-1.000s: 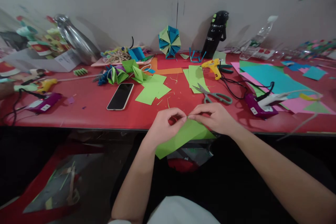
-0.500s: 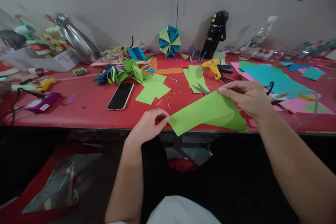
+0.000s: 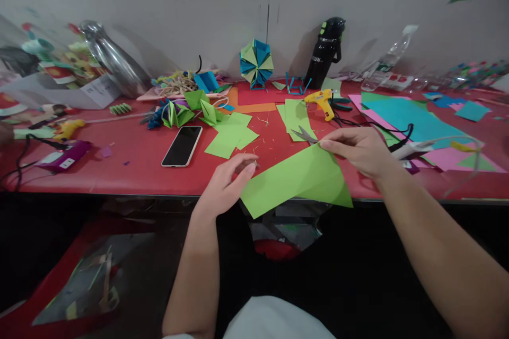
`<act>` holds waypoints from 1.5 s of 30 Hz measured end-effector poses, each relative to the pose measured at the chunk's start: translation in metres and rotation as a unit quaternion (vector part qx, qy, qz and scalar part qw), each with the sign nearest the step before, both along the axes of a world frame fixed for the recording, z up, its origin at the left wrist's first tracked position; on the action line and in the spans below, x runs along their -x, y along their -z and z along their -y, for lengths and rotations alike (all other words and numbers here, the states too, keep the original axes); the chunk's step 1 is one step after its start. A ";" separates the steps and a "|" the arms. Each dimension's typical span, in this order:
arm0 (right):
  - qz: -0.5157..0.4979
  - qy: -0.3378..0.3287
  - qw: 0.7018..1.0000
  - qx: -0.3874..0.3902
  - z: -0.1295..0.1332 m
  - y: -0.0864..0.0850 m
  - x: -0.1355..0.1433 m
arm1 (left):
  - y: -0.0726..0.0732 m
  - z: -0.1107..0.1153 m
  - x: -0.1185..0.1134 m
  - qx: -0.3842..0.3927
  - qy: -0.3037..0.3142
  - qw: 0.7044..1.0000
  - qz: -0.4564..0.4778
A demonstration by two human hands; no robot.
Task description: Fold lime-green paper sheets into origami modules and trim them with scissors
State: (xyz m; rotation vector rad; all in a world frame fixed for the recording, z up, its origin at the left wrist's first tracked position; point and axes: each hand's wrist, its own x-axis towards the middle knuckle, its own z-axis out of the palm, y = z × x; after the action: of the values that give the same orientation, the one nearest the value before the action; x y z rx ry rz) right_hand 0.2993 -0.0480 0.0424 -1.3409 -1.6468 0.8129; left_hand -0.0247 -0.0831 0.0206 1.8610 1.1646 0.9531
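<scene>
A sheet of light green paper (image 3: 294, 180) slants across the table's front edge, its lower part jutting past it. My right hand (image 3: 358, 151) pinches the sheet's upper right edge between thumb and fingers. At the other end is my left hand (image 3: 226, 185), thumb and fingertips a little apart; it overlaps the sheet's left corner in view, and I see no grip on it. Just behind the sheet lie scissors (image 3: 305, 134), blades spread, handles mostly hidden. Smaller green paper pieces (image 3: 230, 135) lie beyond my left hand, and more green strips (image 3: 296, 114) sit under the scissors.
A phone (image 3: 182, 146) lies left of my hands. A yellow glue gun (image 3: 321, 101), a black bottle (image 3: 326, 53) and a folded blue-and-green paper ball (image 3: 256, 63) stand farther back. Right are coloured sheets (image 3: 417, 116) and a power strip cable (image 3: 417, 148); left, a purple power strip (image 3: 66, 154).
The green sheet has shifted left and slightly toward me with my right hand. My left hand's pinch has loosened, and its fingers have moved up and apart.
</scene>
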 end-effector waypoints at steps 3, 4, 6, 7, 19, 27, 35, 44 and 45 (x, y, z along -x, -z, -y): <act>0.000 -0.018 1.000 0.019 0.000 0.004 0.008 | 0.000 0.000 -0.009 0.041 0.041 0.998 -0.022; 0.001 -0.025 0.999 0.026 0.000 0.005 0.010 | 0.001 0.000 -0.011 0.044 0.049 0.997 -0.036; 0.005 -0.036 0.999 0.041 0.001 0.007 0.015 | 0.003 -0.001 -0.015 0.045 0.062 0.995 -0.057; 0.006 -0.042 0.998 0.049 0.001 0.008 0.018 | 0.004 -0.001 -0.016 0.047 0.068 0.994 -0.068; 0.013 -0.152 0.985 0.078 0.019 0.010 0.056 | 0.007 0.001 -0.046 0.075 0.108 0.990 -0.058; 0.105 -0.188 0.965 0.146 0.014 0.006 0.016 | 0.014 -0.008 -0.030 0.068 -0.013 0.997 0.036; 0.144 -0.245 0.947 0.148 0.016 0.011 0.027 | 0.014 -0.008 -0.039 0.018 -0.023 0.999 0.045; 0.156 -0.250 0.944 0.148 0.018 0.007 0.029 | 0.019 -0.011 -0.040 -0.001 -0.033 0.998 0.049; 0.155 -0.250 0.944 0.150 0.018 0.008 0.028 | 0.019 -0.011 -0.040 -0.003 -0.034 0.998 0.045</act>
State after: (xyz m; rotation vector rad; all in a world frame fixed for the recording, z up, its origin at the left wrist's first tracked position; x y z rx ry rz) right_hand 0.2708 -0.0659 0.0347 -1.3169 -2.2332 1.2383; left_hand 0.0157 -0.0726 0.0014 1.7740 1.1789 1.0670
